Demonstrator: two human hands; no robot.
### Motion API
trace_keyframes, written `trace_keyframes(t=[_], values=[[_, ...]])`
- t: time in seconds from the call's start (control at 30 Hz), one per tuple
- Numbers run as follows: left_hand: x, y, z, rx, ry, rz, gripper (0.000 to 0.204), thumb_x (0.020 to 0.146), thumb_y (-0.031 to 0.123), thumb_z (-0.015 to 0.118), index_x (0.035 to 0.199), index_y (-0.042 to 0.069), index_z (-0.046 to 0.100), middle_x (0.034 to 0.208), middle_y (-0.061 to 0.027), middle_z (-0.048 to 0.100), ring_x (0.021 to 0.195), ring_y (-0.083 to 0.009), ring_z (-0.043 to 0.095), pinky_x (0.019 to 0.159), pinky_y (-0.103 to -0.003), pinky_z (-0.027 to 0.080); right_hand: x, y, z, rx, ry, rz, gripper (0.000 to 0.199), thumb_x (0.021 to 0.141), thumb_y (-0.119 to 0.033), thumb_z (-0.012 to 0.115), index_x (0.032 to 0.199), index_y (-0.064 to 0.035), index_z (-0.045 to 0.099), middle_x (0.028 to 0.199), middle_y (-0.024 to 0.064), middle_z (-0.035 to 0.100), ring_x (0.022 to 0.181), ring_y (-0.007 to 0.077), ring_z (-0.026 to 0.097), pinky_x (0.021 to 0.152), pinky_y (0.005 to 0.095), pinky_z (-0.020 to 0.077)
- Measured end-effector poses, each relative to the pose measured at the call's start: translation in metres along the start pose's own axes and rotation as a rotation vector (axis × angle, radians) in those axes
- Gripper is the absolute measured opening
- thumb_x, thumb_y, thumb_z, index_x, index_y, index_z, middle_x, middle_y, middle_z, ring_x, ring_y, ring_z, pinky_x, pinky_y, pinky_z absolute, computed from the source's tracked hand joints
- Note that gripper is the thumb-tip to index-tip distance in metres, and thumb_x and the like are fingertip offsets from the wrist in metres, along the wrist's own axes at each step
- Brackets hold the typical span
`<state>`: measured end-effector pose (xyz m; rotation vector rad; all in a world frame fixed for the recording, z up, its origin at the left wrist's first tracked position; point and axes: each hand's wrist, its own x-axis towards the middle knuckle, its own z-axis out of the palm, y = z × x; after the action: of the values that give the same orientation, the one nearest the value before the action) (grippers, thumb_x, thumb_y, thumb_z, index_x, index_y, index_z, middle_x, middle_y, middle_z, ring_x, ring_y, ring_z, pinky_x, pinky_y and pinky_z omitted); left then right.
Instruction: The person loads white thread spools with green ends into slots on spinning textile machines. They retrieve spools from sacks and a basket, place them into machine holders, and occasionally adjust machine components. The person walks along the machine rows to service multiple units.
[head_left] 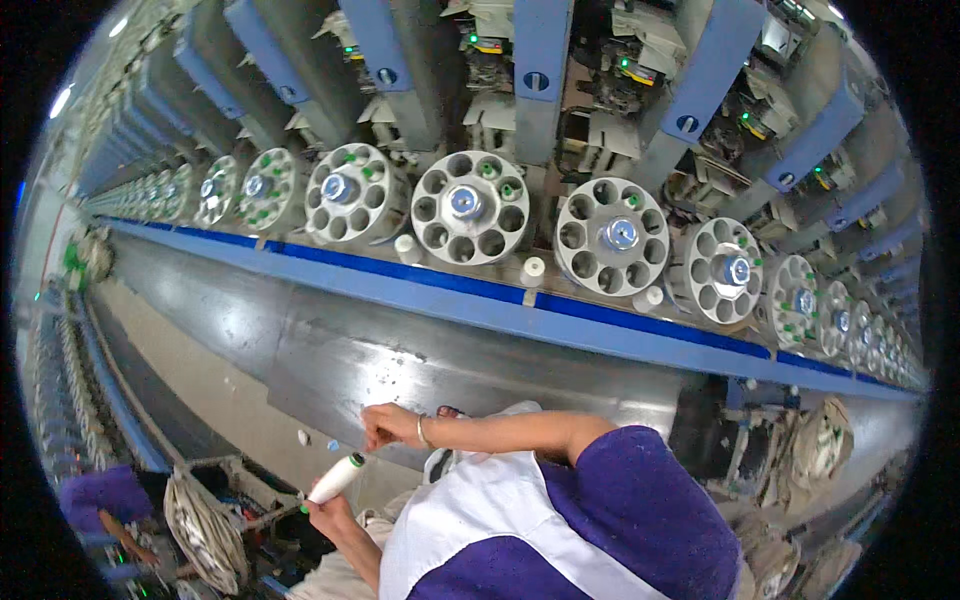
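Note:
My left hand (332,513) is closed round the lower end of a yarn bobbin (334,480). The bobbin is wound with white yarn, has green at both ends, and tilts up to the right. Just above its upper tip is my right hand (394,426), apart from the bobbin, with a bangle at the wrist. The fingers of that hand are drawn together; any thread between them is too fine to make out. Beyond my hands runs a row of round grey bobbin magazines (470,208), some of their pockets holding green-tipped tubes.
A blue machine rail (440,292) crosses in front of the magazines, with white yarn packages (532,270) standing along it. At lower left are a cart frame (235,465) with a cloth sack (205,530) and another person's purple sleeve (100,498). Scraps (304,437) lie on the floor.

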<state>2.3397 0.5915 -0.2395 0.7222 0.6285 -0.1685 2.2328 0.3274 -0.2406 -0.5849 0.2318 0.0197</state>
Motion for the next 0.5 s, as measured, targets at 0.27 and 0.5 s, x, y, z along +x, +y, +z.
trace_keyframes(t=[0.27,0.5], values=[[0.011,-0.113,0.258,0.536,-0.66,-0.119,0.024,0.096,0.033,0.048,0.097,0.009,0.049,0.089,-0.0095,0.056,0.09,-0.0289,0.058,0.09,-0.047,0.046,-0.063,-0.182,-0.077,-0.387,0.832,-0.407,0.043,0.099,-0.045,0.04,0.108,-0.0077,0.058,0.087,0.0101,0.064,0.043,0.0089,0.042,0.045,0.0244,0.0465],[-0.101,-0.289,0.361,0.377,-0.995,-0.51,0.027,0.098,0.035,0.046,0.096,0.008,0.046,0.086,-0.0084,0.053,0.08,-0.0262,0.055,0.092,-0.051,0.045,-0.177,-0.205,-0.106,-0.803,0.658,0.035,0.036,0.095,-0.037,0.054,0.11,-0.0053,0.063,0.095,0.006,0.068,0.076,0.0123,0.064,0.067,0.0285,0.0542]])
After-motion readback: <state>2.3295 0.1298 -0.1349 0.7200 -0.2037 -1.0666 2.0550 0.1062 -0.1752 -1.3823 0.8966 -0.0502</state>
